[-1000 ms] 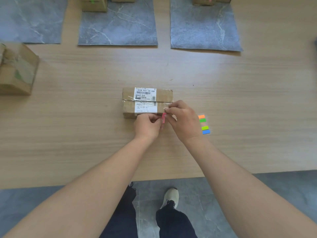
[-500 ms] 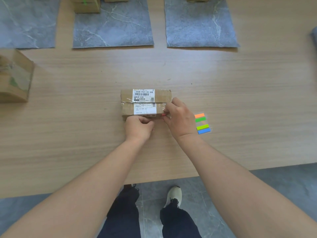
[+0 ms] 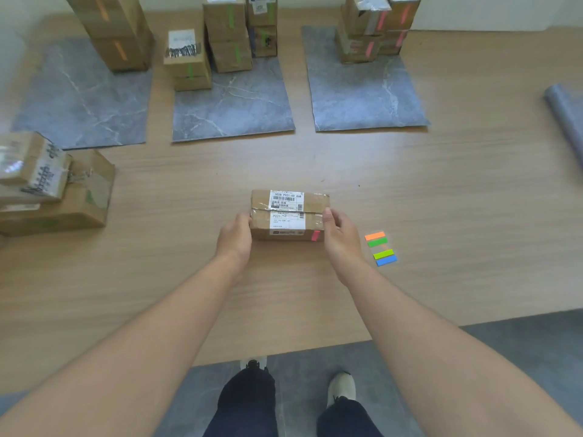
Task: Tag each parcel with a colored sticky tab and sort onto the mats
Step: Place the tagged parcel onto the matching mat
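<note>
A small brown parcel (image 3: 288,214) with white labels lies on the wooden table (image 3: 441,190) in front of me. A pink sticky tab (image 3: 315,235) is stuck on its near side, at the right. My left hand (image 3: 235,239) grips the parcel's left end and my right hand (image 3: 339,234) grips its right end. Three grey marble mats lie at the back: the left mat (image 3: 82,102) holds parcels with orange tabs (image 3: 116,29), the middle mat (image 3: 233,111) parcels with green tabs (image 3: 230,36), the right mat (image 3: 362,96) parcels with pink tabs (image 3: 375,26).
Loose sticky tabs (image 3: 380,248) in orange, green, lime and blue lie on the table right of my right hand. A pile of untagged parcels (image 3: 47,187) sits at the left edge. A rolled grey mat (image 3: 564,115) lies at the far right.
The pink tab went from my fingers onto the parcel's near side. Both hands moved apart to the parcel's two ends. My view rose, so the stacked parcels on the mats show.
</note>
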### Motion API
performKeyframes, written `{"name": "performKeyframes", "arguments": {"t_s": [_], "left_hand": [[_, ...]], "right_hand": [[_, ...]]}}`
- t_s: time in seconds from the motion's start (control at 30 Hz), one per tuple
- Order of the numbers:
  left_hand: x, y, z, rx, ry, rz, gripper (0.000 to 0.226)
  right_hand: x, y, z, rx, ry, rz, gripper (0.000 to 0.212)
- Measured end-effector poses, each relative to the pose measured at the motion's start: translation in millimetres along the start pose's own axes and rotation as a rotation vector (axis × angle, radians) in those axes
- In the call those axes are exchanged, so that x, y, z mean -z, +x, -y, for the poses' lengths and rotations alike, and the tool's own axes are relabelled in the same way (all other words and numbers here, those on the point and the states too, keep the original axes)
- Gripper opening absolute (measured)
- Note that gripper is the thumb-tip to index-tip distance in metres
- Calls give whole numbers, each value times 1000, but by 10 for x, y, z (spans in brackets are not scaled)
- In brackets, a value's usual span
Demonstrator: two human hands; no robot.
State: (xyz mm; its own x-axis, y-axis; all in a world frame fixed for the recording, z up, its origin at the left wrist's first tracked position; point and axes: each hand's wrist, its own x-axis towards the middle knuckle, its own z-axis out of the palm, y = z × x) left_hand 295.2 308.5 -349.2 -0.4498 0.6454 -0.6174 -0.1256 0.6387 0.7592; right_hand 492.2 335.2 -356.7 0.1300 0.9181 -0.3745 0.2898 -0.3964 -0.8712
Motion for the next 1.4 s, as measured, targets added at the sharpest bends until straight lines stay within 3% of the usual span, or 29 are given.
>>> {"name": "performKeyframes", "arguments": {"t_s": [0.37,0.8,0.97,1.23,1.4], "left_hand": [[248,-338,-1401,-219,-71,161,32],[-569,-119,-2545,-334,-100,127,34],[-1228,183,-2688,-283,-176,76,31],[-2098,752,-2830,-195,-169,-11,23],[-2624,1073,-2943,-162,-204,69,23]], "right_hand": [[-11,80,1281,68,146,-251,24],[467,981,2079,76,329,-253,14],[732,1779,2017,53,277,-166,25],[1022,2768,1928,-6,211,-56,60],[1238,3326,1877,-14,212,-104,60]]}}
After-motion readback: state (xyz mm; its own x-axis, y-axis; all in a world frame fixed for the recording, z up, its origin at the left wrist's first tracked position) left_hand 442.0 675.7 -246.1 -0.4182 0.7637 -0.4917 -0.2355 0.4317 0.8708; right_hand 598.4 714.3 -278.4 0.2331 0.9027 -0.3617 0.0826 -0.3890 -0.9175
